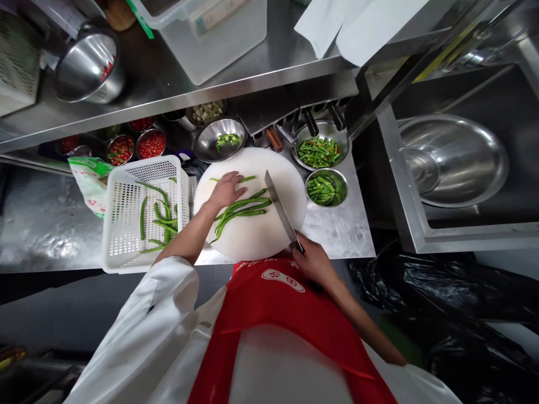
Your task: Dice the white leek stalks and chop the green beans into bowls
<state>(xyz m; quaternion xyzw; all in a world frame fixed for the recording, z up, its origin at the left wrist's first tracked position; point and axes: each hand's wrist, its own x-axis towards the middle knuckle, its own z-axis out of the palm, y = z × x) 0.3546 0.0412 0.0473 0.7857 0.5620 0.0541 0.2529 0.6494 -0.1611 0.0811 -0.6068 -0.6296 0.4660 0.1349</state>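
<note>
Several long green peppers (242,210) lie side by side on a round white cutting board (252,244). My left hand (227,191) rests over the board at their upper left, fingers apart, beside a thin pepper (247,179) that passes by its fingertips. In my right hand (312,258), at the board's lower right edge, is the handle of a knife (281,209). The blade lies over the board, angled up and left, just right of the peppers' ends and apart from them. A white basket (183,191) at the left holds more long green peppers.
Cut green pieces fill a steel bowl (332,203) and a strainer pan (347,147) at the right. Behind the board is a steel bowl (206,147). A steel shelf (160,104) overhangs the back; a sink (463,235) is at the right.
</note>
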